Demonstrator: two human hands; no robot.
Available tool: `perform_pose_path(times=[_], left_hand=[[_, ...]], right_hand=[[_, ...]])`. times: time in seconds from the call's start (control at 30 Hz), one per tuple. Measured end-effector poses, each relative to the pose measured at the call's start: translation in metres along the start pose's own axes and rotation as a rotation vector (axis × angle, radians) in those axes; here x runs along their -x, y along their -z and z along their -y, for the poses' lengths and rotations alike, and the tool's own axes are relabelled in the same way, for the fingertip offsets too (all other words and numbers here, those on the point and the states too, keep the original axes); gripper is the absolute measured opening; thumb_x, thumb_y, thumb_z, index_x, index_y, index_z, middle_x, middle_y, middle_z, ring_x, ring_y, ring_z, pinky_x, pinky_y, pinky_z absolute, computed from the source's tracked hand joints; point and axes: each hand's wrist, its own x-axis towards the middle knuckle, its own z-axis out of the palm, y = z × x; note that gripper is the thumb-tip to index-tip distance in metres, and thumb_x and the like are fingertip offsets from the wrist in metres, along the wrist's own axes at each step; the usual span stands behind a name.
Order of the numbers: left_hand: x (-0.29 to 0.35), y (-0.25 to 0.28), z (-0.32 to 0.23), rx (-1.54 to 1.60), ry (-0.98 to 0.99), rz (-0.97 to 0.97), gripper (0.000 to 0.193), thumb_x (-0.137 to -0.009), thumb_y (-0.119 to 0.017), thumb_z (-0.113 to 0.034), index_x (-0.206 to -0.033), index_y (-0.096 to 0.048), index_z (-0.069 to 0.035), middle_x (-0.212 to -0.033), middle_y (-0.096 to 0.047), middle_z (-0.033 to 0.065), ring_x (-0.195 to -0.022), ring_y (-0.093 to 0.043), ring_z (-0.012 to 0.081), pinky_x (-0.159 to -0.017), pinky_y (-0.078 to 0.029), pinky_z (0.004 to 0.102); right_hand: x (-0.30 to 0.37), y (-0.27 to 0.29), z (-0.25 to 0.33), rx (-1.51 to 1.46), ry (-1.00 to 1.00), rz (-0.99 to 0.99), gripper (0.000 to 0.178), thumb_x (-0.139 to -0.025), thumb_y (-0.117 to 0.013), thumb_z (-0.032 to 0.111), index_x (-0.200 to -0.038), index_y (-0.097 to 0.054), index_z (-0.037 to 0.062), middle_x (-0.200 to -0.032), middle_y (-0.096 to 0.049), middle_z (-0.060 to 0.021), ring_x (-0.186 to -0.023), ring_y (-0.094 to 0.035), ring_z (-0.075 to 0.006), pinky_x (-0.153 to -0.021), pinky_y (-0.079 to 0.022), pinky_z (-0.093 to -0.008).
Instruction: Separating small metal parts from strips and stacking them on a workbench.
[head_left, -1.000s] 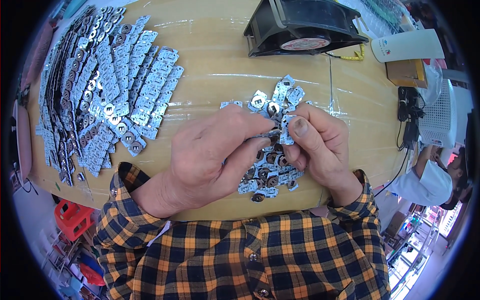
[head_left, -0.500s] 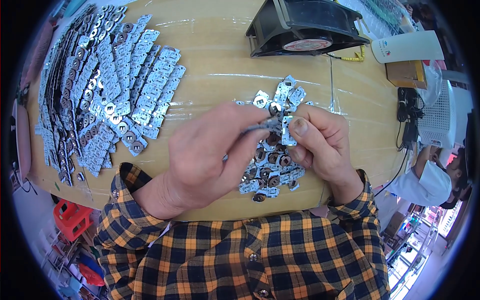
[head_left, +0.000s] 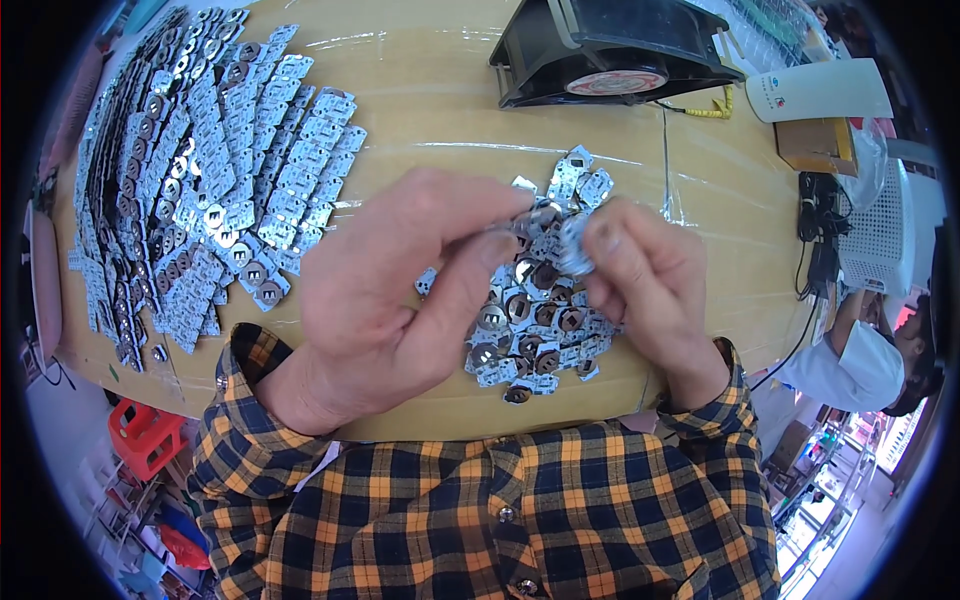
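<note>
L hand (head_left: 385, 270), ctr of frame: thumb + index drawn close, pinching a blurred grey strip piece (head_left: 535, 218); its exact outline is too smeared to read. R hand (head_left: 650, 275), just R of ctr: thumb against bent index, narrow pinch on a small pale board (head_left: 573, 247), also motion-blurred. The two pieces sit v. near each other, over the upper part of the loose pile; can't tell if touching.

Loose pile (head_left: 520, 345) = small boards w/ round metal discs, heaped on the tan tabletop (head_left: 420, 110) at ctr, below + between my hands. My fingers block part of it from view, so no count.

Surroundings: big fanned stack of board strips (head_left: 225, 150), upper L of frame, overlapping rows, well apart from the pile. One stray disc (head_left: 159, 353) near its lower end. Black fan (head_left: 545, 60) at top, R of ctr, beyond the pile, clear of my hands; yellow-wrapped lead (head_left: 722, 105) beside it. Upper R: white cup (head_left: 818, 92) tilted in view, above a brown box (head_left: 815, 148). Below those, black cable bundle (head_left: 822, 215) next to white perforated basket (head_left: 880, 225). Far R edge: another person (head_left: 840, 365), pale top. Lower L, off table: red stool (head_left: 148, 438).
</note>
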Motion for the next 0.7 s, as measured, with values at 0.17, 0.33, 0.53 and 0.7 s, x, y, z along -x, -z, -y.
perform_pose_path(times=[0.17,0.33,0.53,0.7], left_hand=[[-0.007,0.004,0.005,-0.056,-0.080,0.154,0.017,-0.086,-0.062,0.003,-0.103,-0.064,0.004,-0.090,-0.065,0.0118,-0.073,-0.063,0.0143,-0.065,-0.049,0.0229],[0.002,0.000,0.001,0.226,0.321,0.186,0.018,-0.086,-0.062,0.003,-0.104,-0.064,0.005,-0.091,-0.065,0.0091,-0.072,-0.062,0.0116,-0.064,-0.048,0.0225],[0.003,0.002,0.002,0.228,0.247,0.275,0.018,-0.088,-0.061,0.002,-0.105,-0.064,0.006,-0.091,-0.064,0.0094,-0.072,-0.061,0.0106,-0.064,-0.049,0.0215],[0.005,0.000,-0.001,0.459,0.430,0.297,0.018,-0.089,-0.061,0.001,-0.107,-0.063,0.006,-0.089,-0.064,0.0089,-0.071,-0.062,0.0096,-0.058,-0.048,0.0184]], right_hand=[[0.001,0.002,-0.007,0.768,0.694,0.150,0.023,-0.095,-0.054,0.017,-0.083,-0.062,-0.0014,-0.065,-0.058,-0.0072,-0.050,-0.056,-0.0177,-0.047,-0.042,-0.0316],[0.007,0.007,0.001,0.539,0.392,-0.015,0.033,-0.097,-0.052,0.022,-0.074,-0.062,0.0013,-0.060,-0.056,-0.0040,-0.048,-0.052,-0.0130,-0.047,-0.038,-0.0259],[0.007,0.011,0.003,0.562,0.511,0.159,0.016,-0.091,-0.061,0.011,-0.079,-0.061,0.0020,-0.063,-0.053,-0.0080,-0.052,-0.055,-0.0237,-0.048,-0.040,-0.0331],[0.007,0.014,0.003,0.568,0.495,0.237,0.014,-0.090,-0.062,0.012,-0.081,-0.061,0.0021,-0.064,-0.053,-0.0083,-0.053,-0.056,-0.0247,-0.048,-0.041,-0.0333]])
